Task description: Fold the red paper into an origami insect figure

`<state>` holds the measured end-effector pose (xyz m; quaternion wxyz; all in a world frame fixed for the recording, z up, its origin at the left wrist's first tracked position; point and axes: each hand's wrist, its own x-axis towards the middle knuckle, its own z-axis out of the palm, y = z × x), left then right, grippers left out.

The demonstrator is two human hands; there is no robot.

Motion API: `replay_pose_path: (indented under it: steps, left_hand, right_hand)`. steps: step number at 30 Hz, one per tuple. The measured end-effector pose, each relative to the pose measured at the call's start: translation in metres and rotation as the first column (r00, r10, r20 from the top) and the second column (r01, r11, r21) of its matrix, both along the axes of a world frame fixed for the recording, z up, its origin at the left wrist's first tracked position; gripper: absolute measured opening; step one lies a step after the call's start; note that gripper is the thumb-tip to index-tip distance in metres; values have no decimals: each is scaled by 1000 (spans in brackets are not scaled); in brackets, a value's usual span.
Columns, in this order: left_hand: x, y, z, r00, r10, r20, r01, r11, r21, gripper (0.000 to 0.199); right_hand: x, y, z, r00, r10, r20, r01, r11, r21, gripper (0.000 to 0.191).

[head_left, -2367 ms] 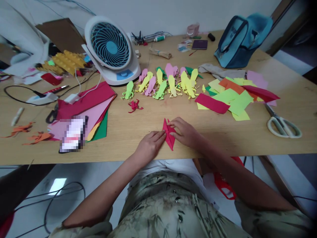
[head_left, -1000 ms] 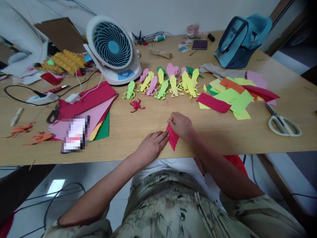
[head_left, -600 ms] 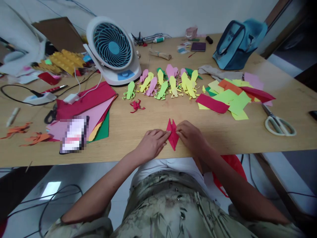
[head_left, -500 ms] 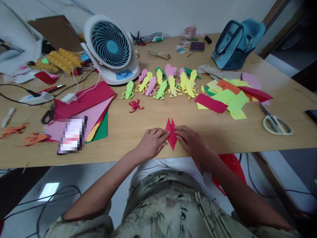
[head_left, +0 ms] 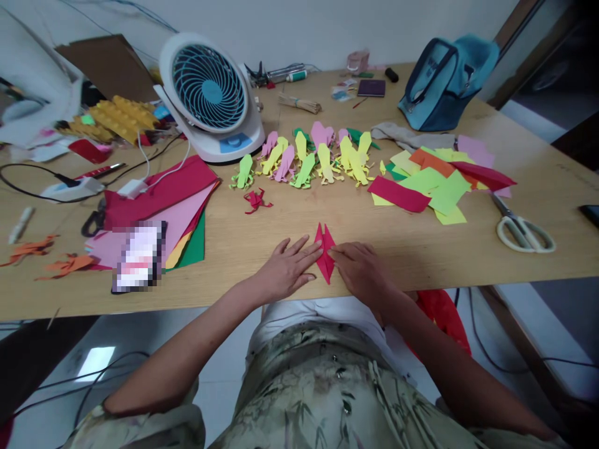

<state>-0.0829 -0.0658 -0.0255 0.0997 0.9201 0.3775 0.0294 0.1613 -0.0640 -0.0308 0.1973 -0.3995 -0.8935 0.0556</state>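
A folded red paper [head_left: 326,265], a narrow diamond with a split top, lies flat near the table's front edge. My left hand [head_left: 290,268] has its fingers spread, with fingertips resting on the paper's left side. On the right side, my right hand [head_left: 358,265] presses the paper with its fingers bent together. Beyond them sits a small red folded figure [head_left: 256,200], and behind it several yellow, green and pink folded paper figures [head_left: 326,163] stand in a cluster.
Paper sheets [head_left: 182,187] and a phone [head_left: 139,255] lie left, below a fan [head_left: 210,90]. To the right are coloured paper pieces [head_left: 449,194], white-handled scissors [head_left: 524,236] and a blue bag [head_left: 444,84]. Orange figures [head_left: 70,265] lie far left.
The fingers of my left hand have spread apart over the paper. My right hand's fingers have drawn in a little against its right side.
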Motion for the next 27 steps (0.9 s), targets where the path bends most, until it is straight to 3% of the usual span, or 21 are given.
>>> replay_pose_path:
  steps: [4, 11, 17, 27]
  left_hand:
    - [1, 3, 1, 1000, -3, 8, 3, 1000, 0, 60]
    - [-1, 14, 2, 1000, -19, -13, 18, 999, -39, 61]
    - [-5, 16, 3, 1000, -23, 1, 23, 996, -84, 68]
    - [-4, 26, -1, 999, -53, 1, 53, 998, -14, 77]
  right_hand:
    - [-5, -8, 3, 1000, -30, 1, 30, 999, -34, 29]
    - [-17, -24, 1, 991, -129, 46, 128, 992, 20, 27]
    - [-32, -35, -4, 965, -245, 89, 243, 969, 37, 43]
    - [-36, -37, -3, 956, -247, 160, 248, 969, 13, 44]
